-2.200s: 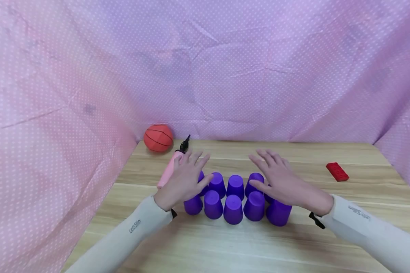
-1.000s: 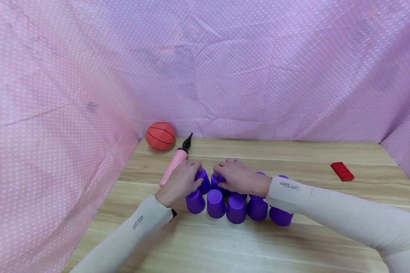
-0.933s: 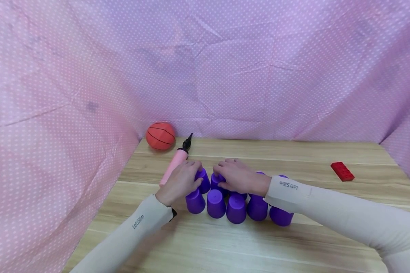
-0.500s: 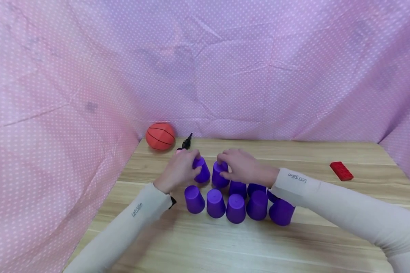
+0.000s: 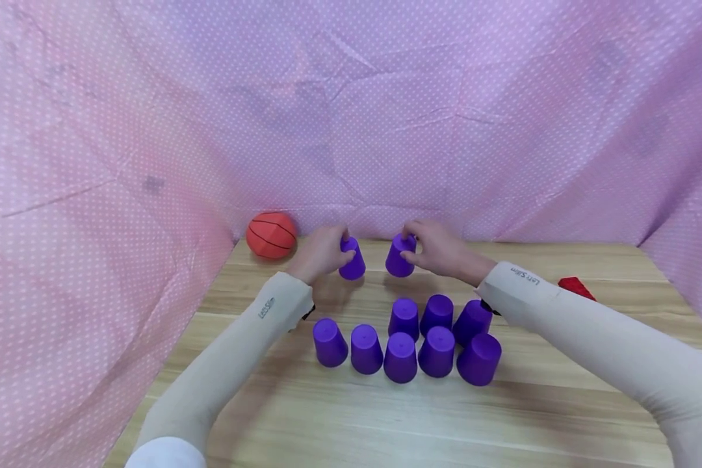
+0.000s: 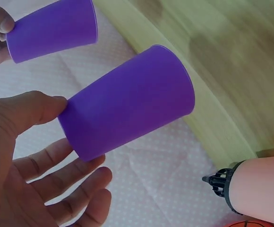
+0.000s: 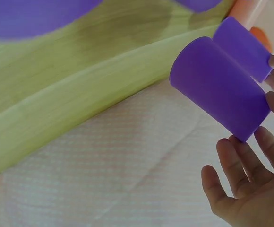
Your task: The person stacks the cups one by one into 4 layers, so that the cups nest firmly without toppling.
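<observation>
In the head view my left hand point(image 5: 320, 252) pinches an upside-down purple cup point(image 5: 353, 265) by its closed end, thumb on one side and fingers on the other. My right hand point(image 5: 441, 250) grips a second purple cup point(image 5: 398, 261) the same way. Both cups are held above the table's far part, mouths down, a gap between them. Nearer the person, several more purple cups stand upside down: a front row including one purple cup point(image 5: 400, 359), and three behind, among them another purple cup point(image 5: 437, 314). Each wrist view shows its held cup point(image 6: 130, 104) close up.
A red toy basketball point(image 5: 271, 235) sits at the table's back left corner. The pink hand pump point(image 6: 262, 189) shows in the left wrist view; the left arm covers it in the head view. A red toy brick point(image 5: 576, 286) lies at right, partly behind the right sleeve. Polka-dot cloth point(image 5: 386, 130) hangs behind.
Both hands first hovered open over the cups, then took hold of two cups at the back row's left end. They have lifted these away toward the table's far edge and moved them further apart.
</observation>
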`<state>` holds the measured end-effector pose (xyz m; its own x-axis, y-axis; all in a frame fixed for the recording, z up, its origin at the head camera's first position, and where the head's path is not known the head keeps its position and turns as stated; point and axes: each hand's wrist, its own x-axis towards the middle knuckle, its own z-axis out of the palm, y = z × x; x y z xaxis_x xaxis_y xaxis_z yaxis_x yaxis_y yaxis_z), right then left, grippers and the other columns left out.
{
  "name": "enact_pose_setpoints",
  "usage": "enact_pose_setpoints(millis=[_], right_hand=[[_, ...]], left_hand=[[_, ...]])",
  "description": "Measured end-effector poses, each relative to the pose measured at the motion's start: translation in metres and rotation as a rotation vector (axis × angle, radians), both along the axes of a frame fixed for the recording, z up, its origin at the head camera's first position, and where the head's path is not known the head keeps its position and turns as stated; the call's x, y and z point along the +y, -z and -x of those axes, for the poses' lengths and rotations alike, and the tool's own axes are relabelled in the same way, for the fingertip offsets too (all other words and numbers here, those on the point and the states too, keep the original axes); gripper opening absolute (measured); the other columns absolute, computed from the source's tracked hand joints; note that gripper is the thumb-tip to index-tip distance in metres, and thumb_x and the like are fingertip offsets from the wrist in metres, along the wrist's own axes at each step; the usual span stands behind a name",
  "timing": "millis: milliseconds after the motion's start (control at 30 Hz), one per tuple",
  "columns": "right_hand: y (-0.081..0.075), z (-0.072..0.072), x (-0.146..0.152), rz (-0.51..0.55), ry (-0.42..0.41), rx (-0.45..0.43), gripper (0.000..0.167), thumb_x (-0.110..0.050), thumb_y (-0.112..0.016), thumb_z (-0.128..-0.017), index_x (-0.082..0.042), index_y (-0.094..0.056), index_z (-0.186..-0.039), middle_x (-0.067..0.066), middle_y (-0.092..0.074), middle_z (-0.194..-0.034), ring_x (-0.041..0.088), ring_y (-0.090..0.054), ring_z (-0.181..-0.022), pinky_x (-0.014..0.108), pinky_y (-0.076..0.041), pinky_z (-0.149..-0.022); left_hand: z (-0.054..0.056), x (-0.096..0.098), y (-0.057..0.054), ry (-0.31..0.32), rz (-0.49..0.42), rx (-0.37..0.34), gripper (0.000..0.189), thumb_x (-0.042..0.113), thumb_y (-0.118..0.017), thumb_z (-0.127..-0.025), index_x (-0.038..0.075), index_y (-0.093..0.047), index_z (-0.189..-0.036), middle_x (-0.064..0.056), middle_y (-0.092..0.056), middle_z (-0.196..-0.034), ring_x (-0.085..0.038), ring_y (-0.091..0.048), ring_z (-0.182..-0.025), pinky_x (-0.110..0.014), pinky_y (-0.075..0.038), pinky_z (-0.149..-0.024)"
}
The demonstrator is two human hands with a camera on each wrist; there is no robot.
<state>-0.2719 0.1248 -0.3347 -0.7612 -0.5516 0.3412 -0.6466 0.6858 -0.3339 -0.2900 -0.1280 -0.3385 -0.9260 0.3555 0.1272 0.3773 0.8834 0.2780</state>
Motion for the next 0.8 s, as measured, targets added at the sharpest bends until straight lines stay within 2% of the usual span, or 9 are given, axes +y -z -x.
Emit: enact_pose_setpoints(millis=[100, 333, 400, 567, 800], right_hand=[[0.004, 0.009, 0.006, -0.009, 0.027, -0.043, 0.026, -0.015, -0.074, -0.080, -0.002, -0.060, -0.098, 0.011, -0.063, -0.092, 0.030, -0.059, -0.085, 0.039, -0.048, -0.072], [0.010, 0.029, 0.011, -0.042, 0.008, -0.142, 0.026, -0.015, -0.075, -0.078, -0.002, -0.062, -0.095, 0.011, -0.065, -0.092, 0.029, -0.062, -0.086, 0.040, -0.049, -0.074], [0.013, 0.034, 0.009, -0.058, 0.002, -0.173, 0.026, -0.016, -0.076, -0.078, -0.003, -0.063, -0.096, 0.011, -0.066, -0.093, 0.029, -0.063, -0.087, 0.041, -0.049, -0.076], [0.022, 0.043, 0.003, -0.045, -0.004, -0.211, 0.026, -0.015, -0.075, -0.078, -0.002, -0.062, -0.097, 0.013, -0.066, -0.095, 0.033, -0.062, -0.090, 0.042, -0.049, -0.077], [0.030, 0.056, 0.000, -0.008, 0.033, -0.258, 0.027, -0.013, -0.074, -0.080, 0.000, -0.061, -0.099, 0.015, -0.065, -0.097, 0.035, -0.062, -0.093, 0.042, -0.049, -0.077]], left_hand=[[0.012, 0.006, 0.002, -0.004, 0.043, -0.036, 0.026, 0.031, -0.070, -0.084, 0.013, -0.058, -0.098, 0.000, -0.059, -0.086, -0.017, -0.056, -0.077, -0.031, -0.046, -0.065], [0.035, 0.020, 0.009, 0.154, 0.146, -0.050, 0.025, 0.029, -0.070, -0.084, 0.012, -0.059, -0.099, 0.001, -0.061, -0.089, -0.015, -0.056, -0.081, -0.030, -0.046, -0.070], [0.039, 0.023, 0.010, 0.178, 0.176, -0.058, 0.026, 0.029, -0.070, -0.084, 0.012, -0.060, -0.102, 0.000, -0.062, -0.091, -0.016, -0.056, -0.083, -0.031, -0.046, -0.072], [0.047, 0.026, 0.014, 0.171, 0.212, -0.088, 0.028, 0.030, -0.069, -0.085, 0.012, -0.060, -0.105, 0.001, -0.061, -0.094, -0.016, -0.055, -0.088, -0.033, -0.045, -0.075], [0.055, 0.032, 0.018, 0.124, 0.167, -0.139, 0.024, 0.024, -0.069, -0.087, 0.011, -0.058, -0.104, 0.000, -0.059, -0.092, -0.017, -0.055, -0.086, -0.031, -0.045, -0.073]])
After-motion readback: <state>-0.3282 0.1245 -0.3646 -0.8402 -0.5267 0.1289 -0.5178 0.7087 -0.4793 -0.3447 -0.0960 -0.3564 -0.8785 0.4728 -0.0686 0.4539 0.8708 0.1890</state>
